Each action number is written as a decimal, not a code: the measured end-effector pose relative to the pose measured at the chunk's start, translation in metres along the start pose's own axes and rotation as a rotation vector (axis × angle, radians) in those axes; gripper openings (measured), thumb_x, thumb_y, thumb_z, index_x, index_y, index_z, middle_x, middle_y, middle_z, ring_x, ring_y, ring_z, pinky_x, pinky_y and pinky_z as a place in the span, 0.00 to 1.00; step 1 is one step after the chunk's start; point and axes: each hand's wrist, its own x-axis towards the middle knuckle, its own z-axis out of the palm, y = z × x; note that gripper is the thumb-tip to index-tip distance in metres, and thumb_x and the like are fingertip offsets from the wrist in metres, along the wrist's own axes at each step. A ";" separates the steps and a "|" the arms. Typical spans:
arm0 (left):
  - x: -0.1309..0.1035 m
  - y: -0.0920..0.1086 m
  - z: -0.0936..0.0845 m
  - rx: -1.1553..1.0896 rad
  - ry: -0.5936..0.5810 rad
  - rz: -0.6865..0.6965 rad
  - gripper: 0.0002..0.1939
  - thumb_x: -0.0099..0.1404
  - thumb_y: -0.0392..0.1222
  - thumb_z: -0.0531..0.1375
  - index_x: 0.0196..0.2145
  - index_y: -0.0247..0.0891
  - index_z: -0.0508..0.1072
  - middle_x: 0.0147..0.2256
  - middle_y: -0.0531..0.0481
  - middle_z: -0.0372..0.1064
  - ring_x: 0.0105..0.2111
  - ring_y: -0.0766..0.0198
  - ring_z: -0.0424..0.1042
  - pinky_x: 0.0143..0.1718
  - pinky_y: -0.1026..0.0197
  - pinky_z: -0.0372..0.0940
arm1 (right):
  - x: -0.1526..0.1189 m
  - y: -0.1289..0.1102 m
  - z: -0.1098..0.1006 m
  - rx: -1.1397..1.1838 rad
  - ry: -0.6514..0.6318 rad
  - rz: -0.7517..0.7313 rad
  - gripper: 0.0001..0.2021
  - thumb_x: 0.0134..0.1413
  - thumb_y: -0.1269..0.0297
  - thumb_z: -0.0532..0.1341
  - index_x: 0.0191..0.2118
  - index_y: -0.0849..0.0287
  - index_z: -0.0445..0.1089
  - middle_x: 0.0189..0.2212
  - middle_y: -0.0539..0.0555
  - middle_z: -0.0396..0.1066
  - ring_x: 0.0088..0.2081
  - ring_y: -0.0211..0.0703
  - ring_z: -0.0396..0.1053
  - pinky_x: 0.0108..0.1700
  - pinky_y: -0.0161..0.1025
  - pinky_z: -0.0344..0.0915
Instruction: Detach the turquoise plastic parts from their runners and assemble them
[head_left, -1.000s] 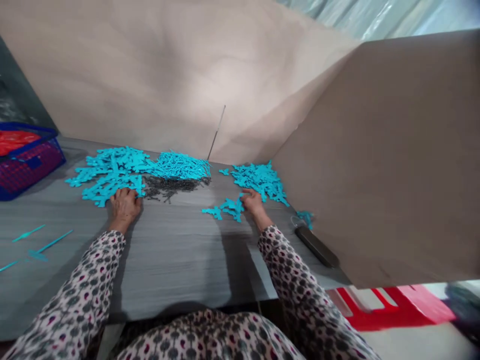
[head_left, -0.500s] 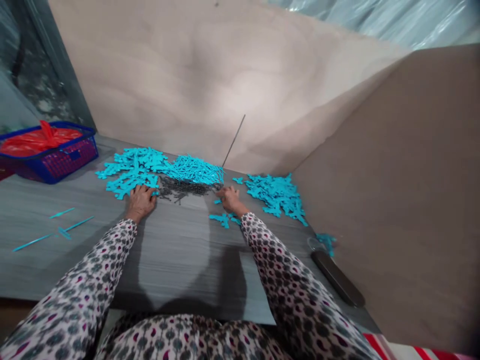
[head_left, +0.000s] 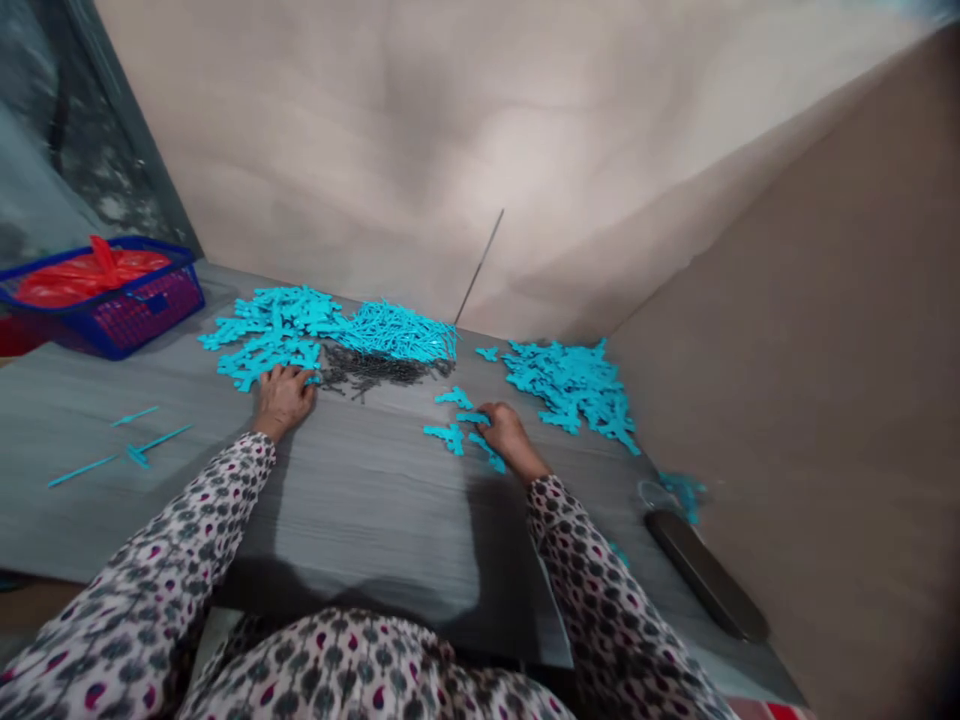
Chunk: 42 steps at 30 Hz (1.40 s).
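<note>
My left hand (head_left: 283,400) rests at the front edge of the left pile of turquoise pieces (head_left: 277,325), fingers bent over a piece there; whether it grips it is unclear. My right hand (head_left: 506,432) is closed at the end of a small turquoise piece (head_left: 472,417), among a few loose ones (head_left: 448,437). Between the hands and farther back lie dark thin pins (head_left: 382,370) in a heap, with thin turquoise sticks (head_left: 397,330) behind them. Another turquoise pile (head_left: 574,385) sits to the right.
A blue basket (head_left: 150,310) with a red bag stands at the left. Loose turquoise sticks (head_left: 161,438) lie on the left of the table (head_left: 360,500). A thin rod (head_left: 480,265) leans by the back panel. A dark long case (head_left: 705,575) is at the right edge.
My right hand has moved from the dark pins toward the right and nearer, onto the loose turquoise pieces. My left hand stays by the left pile. The view has shifted slightly.
</note>
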 end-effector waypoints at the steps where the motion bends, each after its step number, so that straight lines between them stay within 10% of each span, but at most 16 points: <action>1: -0.001 0.001 -0.001 -0.001 -0.009 0.010 0.21 0.66 0.44 0.49 0.51 0.40 0.74 0.48 0.39 0.71 0.50 0.45 0.61 0.46 0.48 0.52 | 0.005 -0.003 -0.001 0.009 -0.002 -0.004 0.16 0.55 0.69 0.62 0.49 0.58 0.74 0.47 0.58 0.74 0.46 0.46 0.72 0.46 0.34 0.64; 27: 0.002 -0.001 0.005 -0.099 0.230 -0.124 0.19 0.72 0.41 0.44 0.44 0.35 0.73 0.37 0.38 0.68 0.42 0.49 0.65 0.41 0.53 0.55 | 0.191 -0.092 0.007 -0.159 0.080 -0.147 0.18 0.57 0.75 0.55 0.51 0.60 0.72 0.48 0.64 0.72 0.51 0.52 0.68 0.50 0.39 0.63; 37: 0.011 -0.018 0.024 -0.391 0.516 -0.315 0.14 0.70 0.39 0.45 0.29 0.40 0.66 0.29 0.45 0.64 0.35 0.55 0.64 0.40 0.56 0.57 | 0.161 -0.092 -0.020 -0.056 0.202 -0.241 0.13 0.58 0.70 0.54 0.38 0.66 0.76 0.41 0.64 0.73 0.42 0.49 0.68 0.45 0.40 0.62; 42: 0.011 -0.015 0.017 -0.574 0.489 -0.352 0.13 0.68 0.39 0.49 0.25 0.40 0.64 0.25 0.50 0.62 0.29 0.60 0.63 0.36 0.59 0.58 | 0.080 -0.098 -0.030 0.944 0.515 -0.095 0.12 0.52 0.58 0.62 0.32 0.62 0.76 0.21 0.51 0.69 0.25 0.41 0.66 0.30 0.38 0.64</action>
